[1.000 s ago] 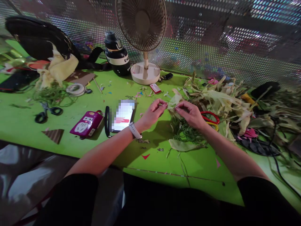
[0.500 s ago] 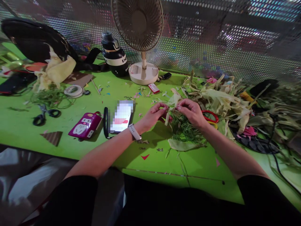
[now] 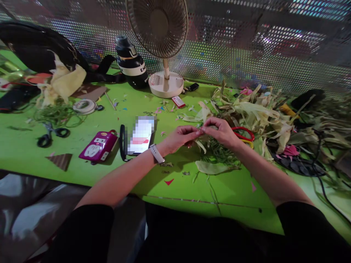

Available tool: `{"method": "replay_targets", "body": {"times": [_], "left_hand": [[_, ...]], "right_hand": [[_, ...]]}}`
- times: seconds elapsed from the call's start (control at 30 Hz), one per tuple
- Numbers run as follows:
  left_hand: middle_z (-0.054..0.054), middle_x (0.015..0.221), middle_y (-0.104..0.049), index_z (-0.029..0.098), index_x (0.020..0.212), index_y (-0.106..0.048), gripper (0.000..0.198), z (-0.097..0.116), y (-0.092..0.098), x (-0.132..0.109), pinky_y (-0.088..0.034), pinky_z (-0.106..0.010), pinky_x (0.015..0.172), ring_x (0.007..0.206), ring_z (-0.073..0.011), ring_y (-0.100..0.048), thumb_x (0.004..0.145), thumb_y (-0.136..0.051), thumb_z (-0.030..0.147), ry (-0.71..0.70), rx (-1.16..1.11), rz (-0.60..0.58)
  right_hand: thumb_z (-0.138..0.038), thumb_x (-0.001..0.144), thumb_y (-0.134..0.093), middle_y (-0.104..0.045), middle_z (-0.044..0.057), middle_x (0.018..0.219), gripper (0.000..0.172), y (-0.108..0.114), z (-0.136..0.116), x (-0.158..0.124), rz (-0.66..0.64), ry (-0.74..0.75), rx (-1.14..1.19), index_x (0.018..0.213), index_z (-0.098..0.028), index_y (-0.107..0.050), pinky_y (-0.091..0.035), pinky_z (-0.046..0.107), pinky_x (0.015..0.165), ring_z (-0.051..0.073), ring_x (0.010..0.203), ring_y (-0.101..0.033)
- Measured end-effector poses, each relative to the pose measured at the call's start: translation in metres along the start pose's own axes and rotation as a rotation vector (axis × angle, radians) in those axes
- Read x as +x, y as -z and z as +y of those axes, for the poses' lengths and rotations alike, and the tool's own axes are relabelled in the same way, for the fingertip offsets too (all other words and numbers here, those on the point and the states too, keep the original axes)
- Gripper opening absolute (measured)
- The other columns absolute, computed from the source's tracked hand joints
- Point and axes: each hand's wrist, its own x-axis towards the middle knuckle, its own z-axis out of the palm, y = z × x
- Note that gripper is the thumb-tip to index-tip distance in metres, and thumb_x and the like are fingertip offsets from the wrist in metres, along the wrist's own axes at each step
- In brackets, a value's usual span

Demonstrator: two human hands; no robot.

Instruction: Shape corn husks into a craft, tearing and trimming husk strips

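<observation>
My left hand (image 3: 184, 138) and my right hand (image 3: 219, 132) meet fingertip to fingertip above the green table (image 3: 120, 171). Both are closed in a pinch on a pale strip of corn husk (image 3: 202, 147), whose loose end hangs below the fingers. Most of the strip is hidden by the fingertips. Under my right hand lies a tangle of green string (image 3: 219, 152). A flat piece of husk (image 3: 216, 167) rests in front of it. Scissors with red and yellow handles (image 3: 245, 133) lie partly behind my right wrist.
Dried corn husks (image 3: 255, 113) heap at the right, beside a black palette (image 3: 298, 166). A lit phone (image 3: 141, 137), a purple power adapter (image 3: 98, 146) and black-handled scissors (image 3: 52, 134) lie at the left. A fan (image 3: 166, 86) and a bottle (image 3: 133, 69) stand at the back.
My hands have come closer together, fingertips now touching. The left hand has shifted slightly right, and less of the husk strip shows between them. The view has moved a little.
</observation>
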Motion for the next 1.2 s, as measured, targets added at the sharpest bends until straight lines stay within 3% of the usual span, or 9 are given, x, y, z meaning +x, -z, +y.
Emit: {"method": "replay_targets", "body": {"times": [0.2,0.37,0.5,0.6,0.7,0.87,1.07,1.2], "left_hand": [[0.003,0.060,-0.057,0.014,0.077,-0.071,0.028,-0.002,0.002,-0.002,-0.030,-0.018,0.046,0.050,-0.0037,-0.044,0.071,-0.079,0.040,0.047,0.117,-0.084],[0.003,0.063,-0.060,0.016,0.075,-0.071,0.027,0.001,0.002,0.001,-0.030,-0.018,0.046,0.050,-0.0034,-0.043,0.067,-0.082,0.040,-0.002,0.007,0.037],[0.004,0.059,-0.057,0.017,0.074,-0.071,0.024,0.003,0.005,0.004,-0.026,-0.017,0.044,0.049,-0.0028,-0.042,0.067,-0.082,0.037,-0.046,-0.076,0.127],[0.003,0.062,-0.060,0.017,0.076,-0.071,0.025,0.002,0.006,0.005,-0.028,-0.016,0.044,0.051,-0.0032,-0.046,0.067,-0.083,0.037,-0.047,-0.098,0.153],[0.001,0.067,-0.064,0.017,0.077,-0.071,0.026,0.002,0.005,0.005,-0.031,-0.016,0.044,0.052,-0.0034,-0.049,0.068,-0.081,0.039,-0.050,-0.085,0.156],[0.003,0.059,-0.061,0.016,0.080,-0.068,0.026,0.003,0.003,0.003,-0.031,-0.016,0.042,0.047,-0.0036,-0.049,0.074,-0.077,0.040,-0.067,-0.046,0.133],[0.004,0.055,-0.060,0.016,0.079,-0.066,0.031,0.003,0.003,0.002,-0.030,-0.017,0.041,0.042,-0.0027,-0.045,0.073,-0.077,0.044,-0.104,-0.039,0.076],[0.004,0.056,-0.061,0.016,0.079,-0.065,0.033,0.003,0.003,0.002,-0.029,-0.016,0.040,0.044,-0.0031,-0.048,0.070,-0.080,0.044,-0.144,-0.048,0.125]], "right_hand": [[-0.050,0.072,-0.075,-0.062,0.000,0.069,0.035,-0.005,0.004,0.001,0.038,0.000,-0.011,0.071,-0.018,-0.063,-0.045,0.030,0.069,0.015,0.068,-0.055],[-0.062,0.076,-0.068,-0.063,0.001,0.076,0.045,0.001,0.003,0.002,0.003,-0.063,0.082,0.083,-0.018,-0.063,-0.046,0.028,0.064,0.014,0.069,-0.055],[-0.055,0.074,-0.075,-0.065,0.003,0.086,0.042,0.014,0.002,0.003,-0.112,-0.076,0.039,0.091,-0.019,-0.063,-0.049,0.031,0.072,0.016,0.078,-0.059],[-0.045,0.071,-0.080,-0.065,0.006,0.104,0.040,0.021,0.002,0.003,-0.052,0.052,-0.049,0.098,-0.021,-0.062,-0.048,0.038,0.091,0.021,0.098,-0.061],[-0.040,0.077,-0.076,-0.065,0.007,0.110,0.027,0.024,0.002,0.003,-0.115,0.174,-0.177,0.093,-0.023,-0.065,-0.043,0.044,0.101,0.023,0.108,-0.059],[-0.041,0.083,-0.070,-0.066,0.008,0.109,0.019,0.023,0.004,0.003,-0.167,0.231,-0.229,0.082,-0.022,-0.069,-0.043,0.044,0.101,0.022,0.107,-0.061],[-0.039,0.084,-0.069,-0.068,0.009,0.111,0.017,0.018,0.009,0.005,-0.188,0.227,-0.210,0.087,-0.023,-0.070,-0.045,0.046,0.100,0.023,0.107,-0.062],[-0.040,0.085,-0.067,-0.070,0.008,0.107,0.020,0.019,0.006,0.004,-0.111,0.215,-0.176,0.078,-0.022,-0.068,-0.045,0.046,0.099,0.023,0.104,-0.064]]}}
